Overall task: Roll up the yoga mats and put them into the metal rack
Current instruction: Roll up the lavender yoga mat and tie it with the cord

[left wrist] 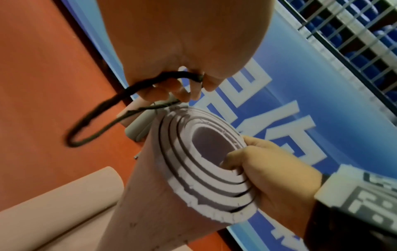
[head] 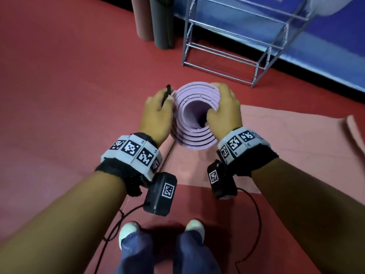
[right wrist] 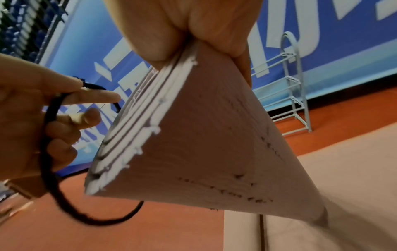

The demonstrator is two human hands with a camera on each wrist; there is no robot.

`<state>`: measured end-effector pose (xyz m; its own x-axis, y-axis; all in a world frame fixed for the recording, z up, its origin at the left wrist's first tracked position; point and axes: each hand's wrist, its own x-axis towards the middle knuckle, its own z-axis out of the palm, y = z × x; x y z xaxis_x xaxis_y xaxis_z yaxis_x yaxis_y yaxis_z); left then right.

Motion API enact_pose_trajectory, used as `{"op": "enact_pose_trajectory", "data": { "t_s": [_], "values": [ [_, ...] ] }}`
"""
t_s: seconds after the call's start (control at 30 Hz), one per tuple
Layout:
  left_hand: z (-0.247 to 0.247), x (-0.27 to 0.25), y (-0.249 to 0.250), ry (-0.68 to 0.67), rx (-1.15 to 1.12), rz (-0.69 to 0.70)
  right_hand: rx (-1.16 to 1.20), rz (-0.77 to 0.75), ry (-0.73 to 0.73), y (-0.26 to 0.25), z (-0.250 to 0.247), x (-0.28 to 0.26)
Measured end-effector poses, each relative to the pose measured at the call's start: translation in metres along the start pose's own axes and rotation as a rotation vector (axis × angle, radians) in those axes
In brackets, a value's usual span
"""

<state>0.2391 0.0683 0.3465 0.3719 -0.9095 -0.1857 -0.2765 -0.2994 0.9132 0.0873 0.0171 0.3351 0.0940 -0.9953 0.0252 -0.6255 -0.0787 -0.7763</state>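
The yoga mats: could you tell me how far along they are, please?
Done: one mat is rolled, standing on end. In hand: the right hand grips its top edge; the left hand holds a black band. Left: the rack looks empty, and another mat lies flat.

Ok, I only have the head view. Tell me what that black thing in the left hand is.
Observer: A black elastic loop. The left hand pinches it and most of it dangles below.
Operator: Confirm it isn't round the mat.
Observer: It isn't. In the right wrist view it hangs beside the rolled mat, clear of its end.
Operator: Report the right hand's grip.
Observer: The right hand has its fingers down the roll's outer wall, clamping the layers.
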Motion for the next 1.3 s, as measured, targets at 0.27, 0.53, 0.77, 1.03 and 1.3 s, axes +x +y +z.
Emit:
{"op": "enact_pose_trajectory", "data": {
  "t_s": [0.27,0.53,0.77,1.03,1.3],
  "values": [
    [0.048,-0.02,0.003,-0.19,0.322,0.037,0.134,0.289,-0.065,0.043,-0.019,-0.02],
    [0.067,-0.033,-0.042,-0.28,0.437,0.066,0.157,0.38,-0.12,0.082,-0.006,-0.052],
    [0.09,-0.019,-0.021,-0.218,0.617,0.129,0.19,0.359,-0.075,0.075,-0.022,-0.031],
    [0.116,0.005,-0.03,-0.401,0.689,0.107,0.09,0.36,-0.186,0.095,-0.018,0.0],
    [0.131,-0.01,-0.027,-0.425,0.765,0.122,0.198,0.403,-0.233,0.108,-0.034,-0.01]
  ]
}}
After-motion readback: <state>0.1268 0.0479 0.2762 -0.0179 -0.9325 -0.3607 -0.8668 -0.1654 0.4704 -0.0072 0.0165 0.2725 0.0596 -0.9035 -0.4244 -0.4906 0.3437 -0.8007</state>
